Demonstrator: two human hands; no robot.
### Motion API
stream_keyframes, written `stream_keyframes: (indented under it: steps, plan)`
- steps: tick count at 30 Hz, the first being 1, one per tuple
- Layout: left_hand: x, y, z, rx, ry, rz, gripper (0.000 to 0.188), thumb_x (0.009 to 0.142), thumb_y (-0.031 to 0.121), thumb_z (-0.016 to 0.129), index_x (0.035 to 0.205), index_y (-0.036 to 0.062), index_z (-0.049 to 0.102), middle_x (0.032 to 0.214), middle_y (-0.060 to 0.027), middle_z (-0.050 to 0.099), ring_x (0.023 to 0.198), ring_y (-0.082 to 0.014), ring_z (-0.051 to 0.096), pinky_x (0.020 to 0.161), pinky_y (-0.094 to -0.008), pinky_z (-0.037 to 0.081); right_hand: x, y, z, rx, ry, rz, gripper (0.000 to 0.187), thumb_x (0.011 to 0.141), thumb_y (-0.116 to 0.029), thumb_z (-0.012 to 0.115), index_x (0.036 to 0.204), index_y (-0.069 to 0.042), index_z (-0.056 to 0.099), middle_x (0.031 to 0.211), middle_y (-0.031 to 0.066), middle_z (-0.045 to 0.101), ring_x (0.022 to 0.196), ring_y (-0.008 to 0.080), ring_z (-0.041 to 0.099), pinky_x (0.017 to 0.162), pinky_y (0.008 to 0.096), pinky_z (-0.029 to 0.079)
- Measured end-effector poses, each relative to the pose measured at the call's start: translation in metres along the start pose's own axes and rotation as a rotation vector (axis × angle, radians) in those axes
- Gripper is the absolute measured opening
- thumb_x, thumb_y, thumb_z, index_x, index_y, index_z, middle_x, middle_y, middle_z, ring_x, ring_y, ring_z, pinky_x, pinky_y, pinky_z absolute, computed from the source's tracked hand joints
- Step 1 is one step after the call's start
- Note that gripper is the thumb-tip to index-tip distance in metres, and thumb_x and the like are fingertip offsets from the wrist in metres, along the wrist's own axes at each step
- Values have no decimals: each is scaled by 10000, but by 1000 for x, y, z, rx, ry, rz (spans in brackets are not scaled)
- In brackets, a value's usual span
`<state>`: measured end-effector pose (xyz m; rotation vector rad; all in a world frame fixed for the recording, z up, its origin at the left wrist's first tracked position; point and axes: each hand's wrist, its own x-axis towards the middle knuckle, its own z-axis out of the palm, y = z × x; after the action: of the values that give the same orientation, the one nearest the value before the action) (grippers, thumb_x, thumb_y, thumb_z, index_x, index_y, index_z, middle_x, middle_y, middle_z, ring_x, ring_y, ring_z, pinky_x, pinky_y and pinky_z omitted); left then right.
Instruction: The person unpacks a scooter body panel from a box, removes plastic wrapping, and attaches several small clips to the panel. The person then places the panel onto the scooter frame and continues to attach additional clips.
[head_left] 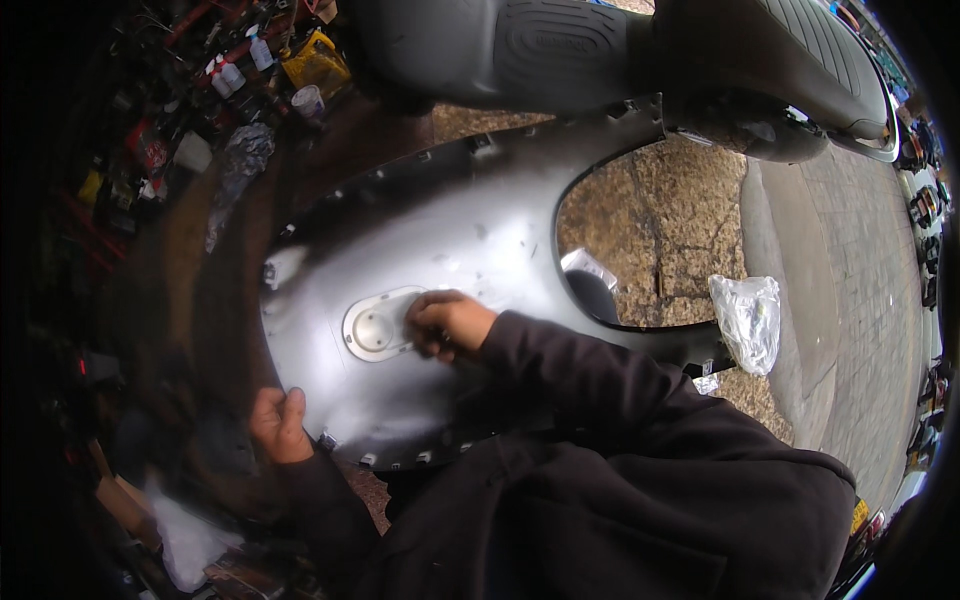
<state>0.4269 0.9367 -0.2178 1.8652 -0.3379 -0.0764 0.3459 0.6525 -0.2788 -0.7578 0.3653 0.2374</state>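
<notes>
A large, curved, glossy dark-grey scooter body panel [480, 240] lies in front of me, with small clips along its edges and a big rounded cutout at its right. Set in its face is a pale oval plate [376, 328] with small holes and a rim. My left hand [281, 425] grips the panel's near-left edge, thumb on top. Over the right end of the oval plate, my right hand [447, 324] is curled with its fingers bent together. Those fingers are slightly blurred and cover that end of the plate; whatever they hold is hidden.
Beyond the panel stands a grey scooter with a footboard [560, 45] and seat [835, 60]. A clear plastic bag [750, 322] rests by the panel's right end. Bottles [260, 48], a yellow container [316, 62] and clutter crowd the far left. Paving [870, 290] runs along the right.
</notes>
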Motion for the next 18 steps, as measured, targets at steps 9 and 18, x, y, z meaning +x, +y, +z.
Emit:
stream_keyframes:
  steps: [9, 18]
  plan:
    - [6, 93, 31, -370, -14, -53, 172, 894, 116, 554, 1036, 19, 565, 740, 5, 487, 607, -96, 433, 536, -235, 363, -8, 14, -23, 211, 5, -69, 154, 930, -113, 431, 971, -1, 528, 739, 102, 592, 534, 153, 510, 414, 249, 381]
    - [24, 81, 148, -690, -426, -629, 413, 909, 256, 469, 1163, -70, 482, 1094, -177, 559, 971, -273, 557, 855, -397, 487, -25, -1, -21, 191, -23, -288, 200, 948, -206, 525, 964, -9, 556, 662, 37, 516, 493, 113, 440, 408, 241, 333]
